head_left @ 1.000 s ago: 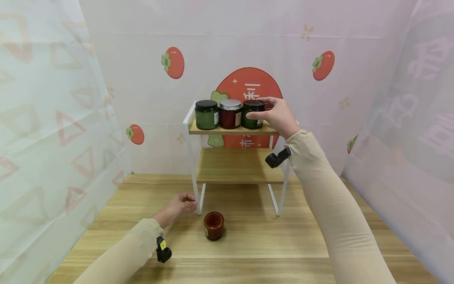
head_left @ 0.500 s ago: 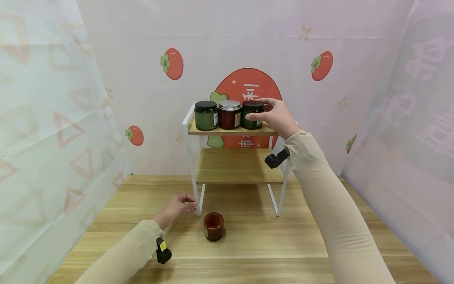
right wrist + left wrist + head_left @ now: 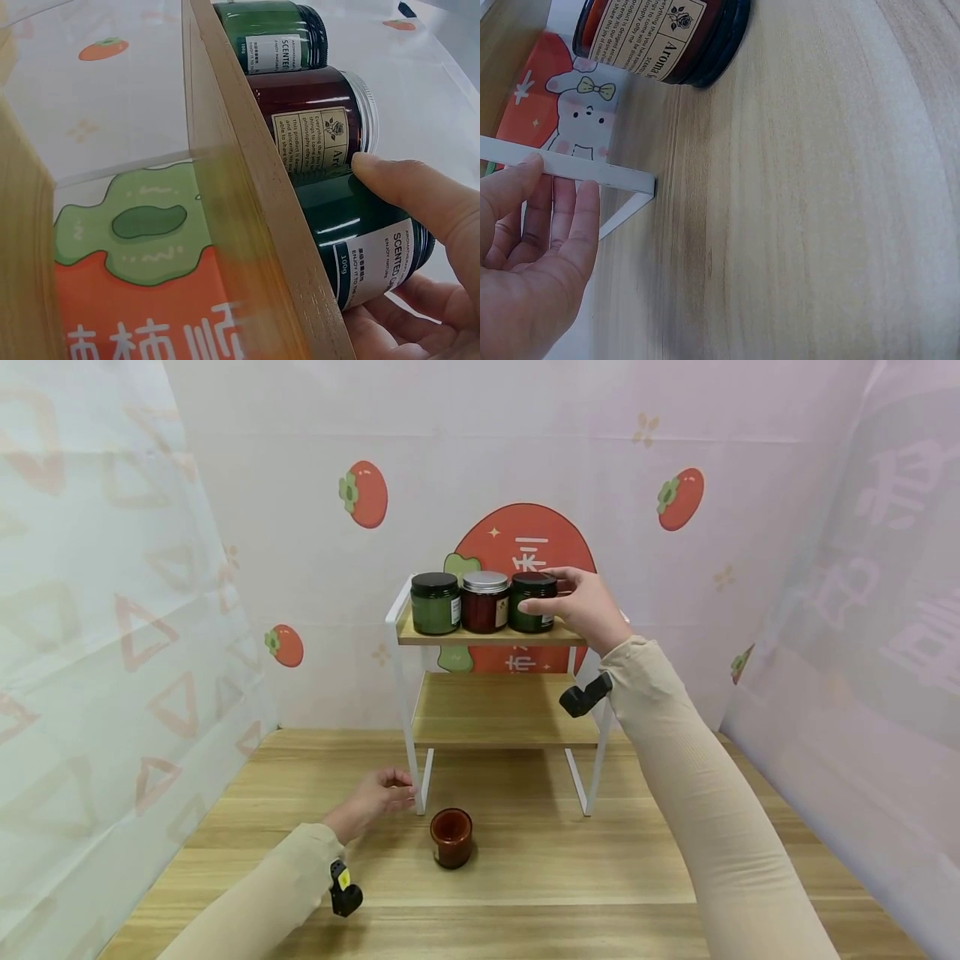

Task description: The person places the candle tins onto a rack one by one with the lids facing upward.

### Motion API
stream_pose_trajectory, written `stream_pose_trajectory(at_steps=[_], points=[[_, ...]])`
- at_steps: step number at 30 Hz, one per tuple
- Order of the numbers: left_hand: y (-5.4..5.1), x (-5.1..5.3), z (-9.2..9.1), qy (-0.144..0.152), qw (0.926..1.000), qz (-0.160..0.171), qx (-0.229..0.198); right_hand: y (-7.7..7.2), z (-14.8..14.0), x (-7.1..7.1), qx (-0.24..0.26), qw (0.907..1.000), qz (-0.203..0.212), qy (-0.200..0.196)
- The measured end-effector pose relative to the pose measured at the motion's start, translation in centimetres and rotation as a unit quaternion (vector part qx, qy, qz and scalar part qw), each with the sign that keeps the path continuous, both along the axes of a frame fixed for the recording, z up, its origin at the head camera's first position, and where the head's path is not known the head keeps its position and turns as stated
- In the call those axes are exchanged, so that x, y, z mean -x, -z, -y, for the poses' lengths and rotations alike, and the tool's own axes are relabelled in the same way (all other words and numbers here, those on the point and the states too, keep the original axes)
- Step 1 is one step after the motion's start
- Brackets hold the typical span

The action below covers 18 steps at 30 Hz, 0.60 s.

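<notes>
Three jars stand in a row on the rack's top shelf [image 3: 480,641]: a green jar with black lid [image 3: 436,603], a dark red jar with silver lid [image 3: 485,602] and a second green jar [image 3: 532,602]. My right hand [image 3: 588,606] grips that rightmost jar, thumb in front; the right wrist view shows the thumb by its lid and fingers behind the jar [image 3: 367,232]. Low at the rack's left front leg [image 3: 411,760], my left hand [image 3: 375,802] touches the white frame [image 3: 592,172] with its thumb and fingertips, fingers bent.
An open red-brown glass cup [image 3: 452,838] stands on the wooden table [image 3: 570,868], in front of the rack's left leg. Below the jars is the rack's lower wooden shelf [image 3: 506,710]. Printed cloth [image 3: 262,527] hangs behind and on both sides.
</notes>
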<state>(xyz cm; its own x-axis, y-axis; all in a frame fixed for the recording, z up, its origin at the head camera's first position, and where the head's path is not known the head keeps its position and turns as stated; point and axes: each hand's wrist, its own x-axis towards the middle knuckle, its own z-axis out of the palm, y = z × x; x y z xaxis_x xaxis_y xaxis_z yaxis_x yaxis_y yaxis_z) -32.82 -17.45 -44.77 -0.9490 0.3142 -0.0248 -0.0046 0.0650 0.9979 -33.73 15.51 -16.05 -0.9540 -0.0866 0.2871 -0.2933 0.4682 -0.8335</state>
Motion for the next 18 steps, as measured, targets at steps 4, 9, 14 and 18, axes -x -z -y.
stream_pose_trajectory(at_steps=[4, 9, 14, 18], points=[[-0.08, -0.02, 0.01, 0.001, 1.0000, -0.002, -0.001, -0.11, 0.10, -0.05, 0.002, 1.0000, 0.000, -0.004], [-0.21, -0.03, -0.01, -0.007, 1.0000, 0.005, 0.003, -0.12, 0.14, -0.01, 0.005, 1.0000, 0.004, -0.004], [-0.23, -0.15, -0.16, -0.013, 0.9999, 0.009, 0.004, -0.14, 0.16, -0.20, 0.006, 0.9999, 0.008, -0.004], [-0.26, -0.20, -0.10, -0.013, 0.9999, 0.009, 0.003, -0.23, 0.13, -0.31, 0.000, 0.9999, 0.011, -0.010]])
